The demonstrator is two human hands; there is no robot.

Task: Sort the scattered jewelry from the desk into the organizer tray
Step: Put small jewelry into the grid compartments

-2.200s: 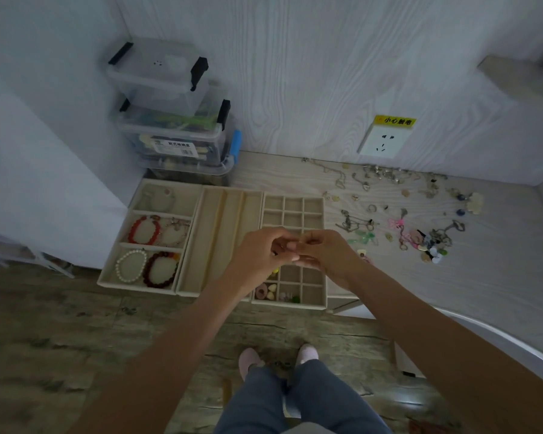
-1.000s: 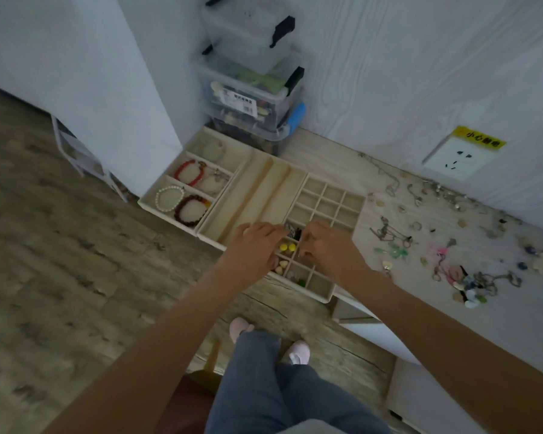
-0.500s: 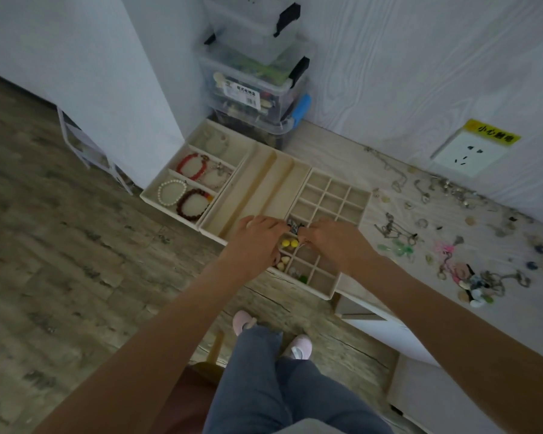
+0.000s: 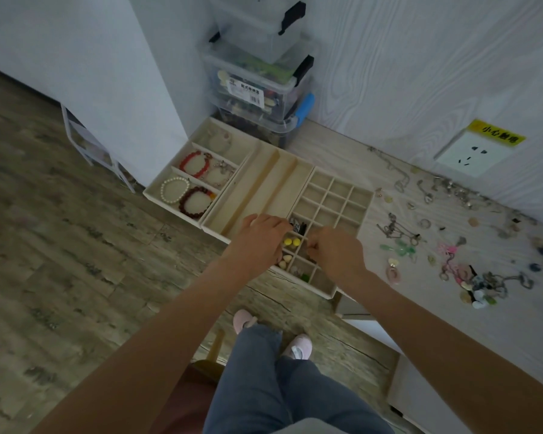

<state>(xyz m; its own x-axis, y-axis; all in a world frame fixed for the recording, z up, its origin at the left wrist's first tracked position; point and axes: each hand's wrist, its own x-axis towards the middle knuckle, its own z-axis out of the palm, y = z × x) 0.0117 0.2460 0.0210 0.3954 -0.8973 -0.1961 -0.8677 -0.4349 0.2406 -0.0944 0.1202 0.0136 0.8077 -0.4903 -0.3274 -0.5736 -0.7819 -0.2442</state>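
Note:
The beige organizer tray [image 4: 362, 195] lies at the desk's left end in three sections: bracelets [image 4: 193, 166] on the left, long slots in the middle, a grid of small compartments on the right. My left hand [image 4: 261, 239] hovers over the grid's near left corner. Its fingertips reach a small dark jewelry piece [image 4: 299, 227] in a compartment; whether it pinches the piece is hidden. My right hand [image 4: 336, 255] is beside it, fingers curled under, with nothing visible in it. Yellow beads [image 4: 290, 242] sit in the compartment between the hands. Scattered jewelry [image 4: 398, 231] lies on the desk to the right.
Stacked clear storage boxes [image 4: 257, 89] stand against the wall behind the tray. A wall socket [image 4: 472, 153] with a yellow label is at the back right. The tray's near edge overhangs the desk front, above the wood floor and my legs [image 4: 264, 371].
Both hands came down from a joined pinch above the grid to its near compartments. In the last half second my right hand drew slightly right, away from the dark piece.

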